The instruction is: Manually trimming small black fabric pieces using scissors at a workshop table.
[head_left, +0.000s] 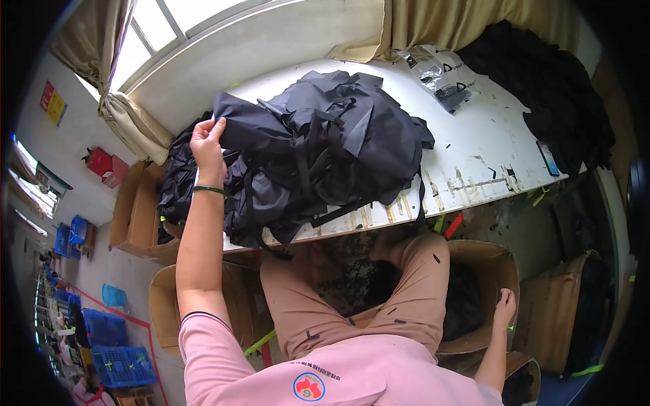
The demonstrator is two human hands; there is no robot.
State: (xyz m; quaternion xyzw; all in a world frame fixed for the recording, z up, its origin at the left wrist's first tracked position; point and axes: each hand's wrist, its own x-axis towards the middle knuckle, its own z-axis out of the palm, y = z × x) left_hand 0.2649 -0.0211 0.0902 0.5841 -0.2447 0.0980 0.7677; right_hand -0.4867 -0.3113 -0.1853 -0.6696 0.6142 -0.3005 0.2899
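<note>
My left hand is closed in a pinch on the edge of a dark cloth piece. That piece belongs to a large heap of black fabric pieces and straps on the white table. Some straps hang over the table's near edge. Away from the table, my right hand is lowered on the right, beside an open cardboard box. Its fingers look curled together, and nothing shows in them.
At the table's far right lies another black fabric pile, with a clear plastic bag beside it. A phone-like blue and black object rests near the right edge. Cardboard boxes stand around me. Blue crates sit on the left floor.
</note>
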